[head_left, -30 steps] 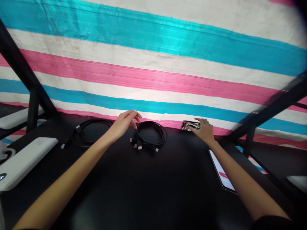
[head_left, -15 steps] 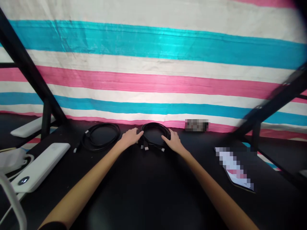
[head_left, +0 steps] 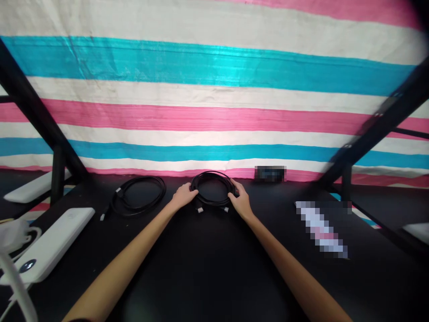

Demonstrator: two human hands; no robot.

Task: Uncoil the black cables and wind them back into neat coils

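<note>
A coiled black cable (head_left: 213,202) lies near the back of the black table, its light metal plugs pointing toward me. My left hand (head_left: 185,195) grips the left side of the coil, thumb on the inner side and fingers behind. On the opposite side my right hand (head_left: 240,197) holds the loop between thumb and fingers. Further left rests a second coiled black cable (head_left: 139,211), apart from both hands, with a plug at its left end.
A white power bank (head_left: 58,243) with a small round display lies at the left, beside a white charger (head_left: 13,235). A pixelated phone-like slab (head_left: 321,230) is at the right, and a small blurred dark object (head_left: 270,173) at the back. Black frame bars (head_left: 372,120) slant on both sides.
Both hands have closed in on the coil and the right fingers now wrap its side. The coil's plugs have shifted slightly. My view has tilted a little.
</note>
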